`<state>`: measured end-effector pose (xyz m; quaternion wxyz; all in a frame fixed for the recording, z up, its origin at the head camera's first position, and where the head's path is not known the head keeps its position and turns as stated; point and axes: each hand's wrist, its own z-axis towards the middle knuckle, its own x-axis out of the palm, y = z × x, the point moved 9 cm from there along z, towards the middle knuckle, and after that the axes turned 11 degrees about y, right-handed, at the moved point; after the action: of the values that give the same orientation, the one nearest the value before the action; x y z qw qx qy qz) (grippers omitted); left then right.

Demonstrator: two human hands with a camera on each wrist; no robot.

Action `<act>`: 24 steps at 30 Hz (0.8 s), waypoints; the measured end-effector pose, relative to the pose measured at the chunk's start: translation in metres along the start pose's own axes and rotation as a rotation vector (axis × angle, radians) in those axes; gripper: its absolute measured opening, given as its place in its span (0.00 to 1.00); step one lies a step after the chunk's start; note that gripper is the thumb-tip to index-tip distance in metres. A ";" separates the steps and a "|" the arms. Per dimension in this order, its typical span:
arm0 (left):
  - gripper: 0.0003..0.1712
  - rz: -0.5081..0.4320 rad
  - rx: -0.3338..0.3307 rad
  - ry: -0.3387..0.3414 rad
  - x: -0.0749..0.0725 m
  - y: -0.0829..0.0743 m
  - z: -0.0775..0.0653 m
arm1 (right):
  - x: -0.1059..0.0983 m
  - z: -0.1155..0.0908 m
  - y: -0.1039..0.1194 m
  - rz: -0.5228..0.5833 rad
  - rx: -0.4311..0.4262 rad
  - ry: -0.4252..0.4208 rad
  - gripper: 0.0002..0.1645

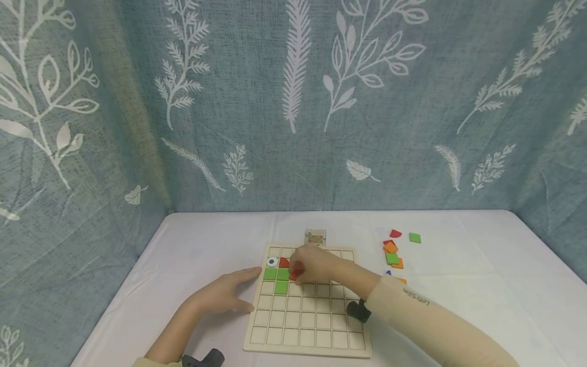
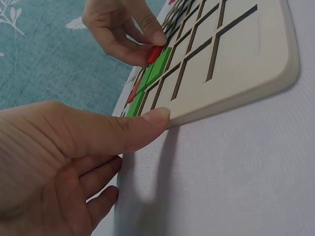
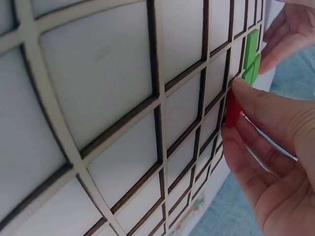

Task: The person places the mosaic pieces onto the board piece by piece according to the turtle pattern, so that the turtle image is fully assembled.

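Observation:
In the head view a wooden grid board (image 1: 309, 350) lies on the table. My right hand (image 1: 316, 265) pinches a red tile (image 3: 232, 109) between thumb and fingers, at a cell beside a green tile (image 1: 283, 274). The cell under the red tile is partly hidden by the fingers. Other green tiles (image 1: 281, 288), a white eye tile (image 1: 272, 262) and a red rounded tile (image 1: 284, 263) sit in cells at the upper left. My left hand (image 1: 224, 293) has its fingers spread at the board's left side. Its thumb (image 2: 142, 129) touches the board edge in the left wrist view.
Loose tiles lie right of the board, among them a green tile (image 1: 415, 238), an orange tile (image 1: 391, 247) and a red tile (image 1: 395, 233). A small picture card (image 1: 315, 236) lies at the board's far edge. A patterned curtain (image 1: 293, 153) hangs behind the white table (image 1: 206, 239).

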<state>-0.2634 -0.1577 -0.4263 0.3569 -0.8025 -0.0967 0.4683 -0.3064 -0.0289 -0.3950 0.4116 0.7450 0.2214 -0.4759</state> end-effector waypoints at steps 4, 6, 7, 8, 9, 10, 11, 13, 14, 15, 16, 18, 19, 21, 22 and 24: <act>0.45 -0.009 -0.025 -0.002 0.001 0.001 0.001 | 0.000 0.000 -0.001 0.015 -0.002 -0.007 0.08; 0.46 -0.012 -0.034 -0.003 0.001 0.001 0.001 | 0.000 0.000 -0.002 0.028 -0.005 -0.011 0.08; 0.46 -0.012 -0.035 -0.003 0.001 0.001 0.001 | 0.000 0.000 -0.002 0.035 -0.003 -0.011 0.08; 0.46 -0.013 -0.034 -0.003 0.001 0.001 0.001 | 0.000 0.000 -0.002 0.037 -0.002 -0.013 0.09; 0.46 -0.012 -0.035 -0.003 0.001 0.001 0.001 | 0.000 0.000 -0.002 0.039 -0.002 -0.014 0.09; 0.46 -0.011 -0.033 -0.003 0.001 0.001 0.002 | 0.000 -0.001 -0.002 0.040 0.000 -0.014 0.09; 0.46 -0.009 -0.032 -0.002 0.002 0.000 0.002 | -0.001 -0.001 -0.002 0.039 0.001 -0.015 0.09; 0.46 -0.008 -0.029 -0.002 0.002 0.000 0.002 | -0.001 -0.002 -0.002 0.037 0.001 -0.016 0.09; 0.46 -0.008 -0.028 -0.002 0.002 0.000 0.002 | -0.001 -0.002 -0.002 0.034 -0.001 -0.016 0.08; 0.46 -0.007 -0.028 -0.001 0.002 0.000 0.002 | -0.002 -0.002 -0.001 0.034 -0.002 -0.016 0.08; 0.46 -0.006 -0.027 -0.001 0.002 0.000 0.002 | -0.002 -0.002 -0.001 0.034 -0.002 -0.017 0.08; 0.46 -0.006 -0.026 -0.002 0.002 0.000 0.002 | -0.003 -0.003 0.000 0.030 -0.007 -0.019 0.08; 0.46 -0.005 -0.027 -0.002 0.001 0.000 0.002 | -0.003 -0.003 0.001 0.021 -0.013 -0.022 0.07; 0.46 -0.008 -0.028 -0.003 0.001 0.000 0.002 | -0.004 -0.003 0.003 0.004 -0.027 -0.032 0.07; 0.46 -0.010 -0.029 -0.003 0.001 0.000 0.002 | -0.003 -0.004 0.004 -0.008 -0.030 -0.034 0.07; 0.46 -0.018 -0.032 -0.003 0.001 0.001 0.001 | -0.002 -0.005 0.007 -0.031 -0.030 -0.035 0.06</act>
<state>-0.2640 -0.1570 -0.4284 0.3479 -0.8066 -0.1117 0.4646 -0.3000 -0.0287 -0.3896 0.4190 0.7267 0.2328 -0.4921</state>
